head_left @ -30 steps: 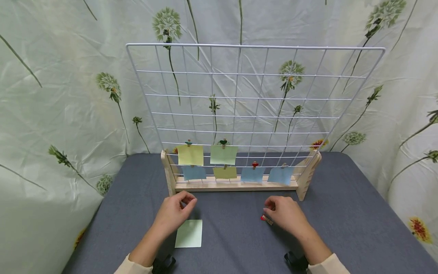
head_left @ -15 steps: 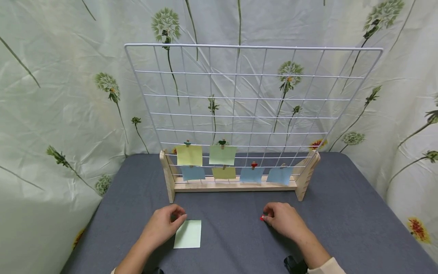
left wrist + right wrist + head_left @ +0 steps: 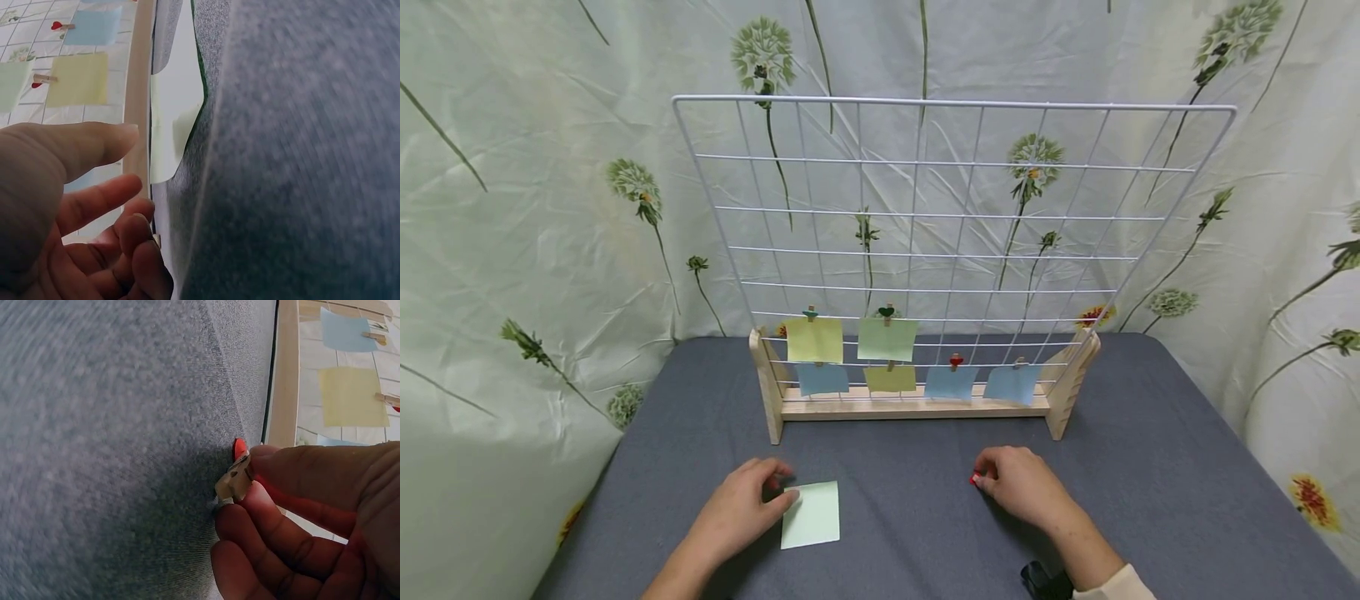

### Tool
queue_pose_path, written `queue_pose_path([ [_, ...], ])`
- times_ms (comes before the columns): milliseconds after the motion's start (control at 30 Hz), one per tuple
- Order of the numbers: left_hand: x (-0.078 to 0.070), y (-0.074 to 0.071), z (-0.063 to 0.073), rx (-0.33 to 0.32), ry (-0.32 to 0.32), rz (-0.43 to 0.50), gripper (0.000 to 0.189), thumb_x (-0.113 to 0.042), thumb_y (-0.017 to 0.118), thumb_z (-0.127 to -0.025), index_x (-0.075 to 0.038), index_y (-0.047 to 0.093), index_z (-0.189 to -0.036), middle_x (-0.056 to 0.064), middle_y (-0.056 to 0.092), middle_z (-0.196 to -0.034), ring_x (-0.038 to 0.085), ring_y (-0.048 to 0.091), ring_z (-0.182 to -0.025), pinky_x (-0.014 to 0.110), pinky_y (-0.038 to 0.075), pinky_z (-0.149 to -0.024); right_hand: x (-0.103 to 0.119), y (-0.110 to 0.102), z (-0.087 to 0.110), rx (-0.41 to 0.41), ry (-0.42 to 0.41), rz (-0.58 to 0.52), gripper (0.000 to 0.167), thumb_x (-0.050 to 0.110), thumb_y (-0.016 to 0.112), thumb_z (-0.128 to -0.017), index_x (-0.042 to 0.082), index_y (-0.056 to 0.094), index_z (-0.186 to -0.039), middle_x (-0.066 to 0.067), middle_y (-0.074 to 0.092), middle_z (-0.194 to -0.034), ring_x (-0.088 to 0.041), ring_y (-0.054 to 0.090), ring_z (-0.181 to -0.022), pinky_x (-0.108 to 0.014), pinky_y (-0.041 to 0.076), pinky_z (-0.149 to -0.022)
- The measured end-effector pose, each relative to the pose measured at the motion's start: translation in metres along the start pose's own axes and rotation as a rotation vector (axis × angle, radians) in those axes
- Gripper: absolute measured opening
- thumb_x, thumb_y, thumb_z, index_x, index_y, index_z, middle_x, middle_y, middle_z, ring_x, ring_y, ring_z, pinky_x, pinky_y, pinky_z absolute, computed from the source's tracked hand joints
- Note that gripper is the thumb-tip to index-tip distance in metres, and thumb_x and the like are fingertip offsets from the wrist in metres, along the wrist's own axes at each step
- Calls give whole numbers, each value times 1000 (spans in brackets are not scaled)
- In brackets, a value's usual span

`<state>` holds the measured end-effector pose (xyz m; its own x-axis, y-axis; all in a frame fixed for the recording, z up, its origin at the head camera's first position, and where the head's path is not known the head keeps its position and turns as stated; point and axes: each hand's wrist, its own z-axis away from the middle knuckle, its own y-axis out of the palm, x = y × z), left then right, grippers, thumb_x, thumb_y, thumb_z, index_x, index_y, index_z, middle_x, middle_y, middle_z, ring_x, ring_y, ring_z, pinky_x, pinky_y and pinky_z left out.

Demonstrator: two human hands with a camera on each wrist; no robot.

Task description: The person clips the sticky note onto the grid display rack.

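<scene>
A pale green square of paper [image 3: 814, 518] lies on the cloth at front centre-left. At its upper left corner is my left hand [image 3: 734, 507], the thumb over or against the paper's edge. In the left wrist view, thumb and fingers [image 3: 103, 199] stand apart with nothing gripped between them. My right hand [image 3: 1024, 487] pinches a small wooden clothespin [image 3: 236, 480] with a red ornament [image 3: 239, 449], low over the cloth. From the head view only the red bit [image 3: 975, 478] of it shows; the fingers hide the rest.
Behind the hands stands a white wire grid [image 3: 917, 215] in a wooden base [image 3: 917, 409]. Clothespins hold yellow [image 3: 815, 340], green [image 3: 887, 340] and blue [image 3: 951, 383] papers on its lower left and middle. Dark grey cloth covers the table [image 3: 895, 467].
My left hand has come down and left to the green paper, which has turned slightly. My right hand has lowered and picked out the clothespin from the cloth, pinching it.
</scene>
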<state>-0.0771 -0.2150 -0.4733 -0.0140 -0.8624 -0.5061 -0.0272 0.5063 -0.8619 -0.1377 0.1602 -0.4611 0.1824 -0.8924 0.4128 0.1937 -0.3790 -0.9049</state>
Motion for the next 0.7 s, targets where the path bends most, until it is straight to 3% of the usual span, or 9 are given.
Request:
queue_pose_path([
  [300, 4, -2, 4, 45, -30, -36, 24, -28, 87, -79, -18, 72, -96, -5, 57, -80, 10, 50, -73, 31, 41, -64, 1, 0, 3, 19, 5, -10, 10, 15, 81, -86, 16, 71, -82, 6, 55, -66, -10, 49, -61, -31, 39, -59],
  [533, 2, -1, 3, 48, -35, -37, 19, -24, 87, -80, -18, 72, -90, -6, 62, -83, 8, 56, -76, 33, 47, -68, 0, 1, 6, 5, -13, -26, 19, 15, 83, -83, 19, 66, -76, 8, 54, -64, -9, 49, -59, -30, 39, -59],
  [700, -1, 0, 1, 56, -34, -33, 14, -20, 85, -81, -19, 71, -85, -6, 63, -81, 8, 57, -75, 34, 48, -69, 0, 2, 5, 8, -14, -27, 15, 16, 83, -84, 18, 68, -79, 8, 56, -66, -8, 50, -61, -31, 41, -60],
])
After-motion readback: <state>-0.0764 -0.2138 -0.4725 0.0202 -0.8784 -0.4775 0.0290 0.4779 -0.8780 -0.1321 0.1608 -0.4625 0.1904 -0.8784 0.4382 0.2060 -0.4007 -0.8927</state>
